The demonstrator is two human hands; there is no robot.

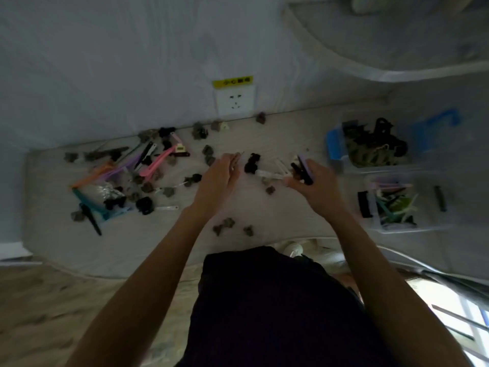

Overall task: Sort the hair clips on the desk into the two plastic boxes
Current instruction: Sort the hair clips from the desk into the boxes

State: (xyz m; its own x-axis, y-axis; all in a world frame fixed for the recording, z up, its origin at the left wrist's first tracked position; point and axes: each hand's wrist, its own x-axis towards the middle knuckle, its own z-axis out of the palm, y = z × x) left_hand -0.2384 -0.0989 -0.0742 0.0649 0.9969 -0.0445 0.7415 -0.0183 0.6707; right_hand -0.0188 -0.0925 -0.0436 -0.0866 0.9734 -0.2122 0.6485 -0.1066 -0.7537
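The pale desk [264,213] has lots of hair clips [127,178] spread over its left and middle, and two clear plastic boxes [397,205] of clips sitting on its right side.

The desk [264,207] is bare near its front edge, except three small claw clips [230,226]. A dense heap of long clips [127,170] blocks the left side. Two plastic boxes [391,186] close the right.
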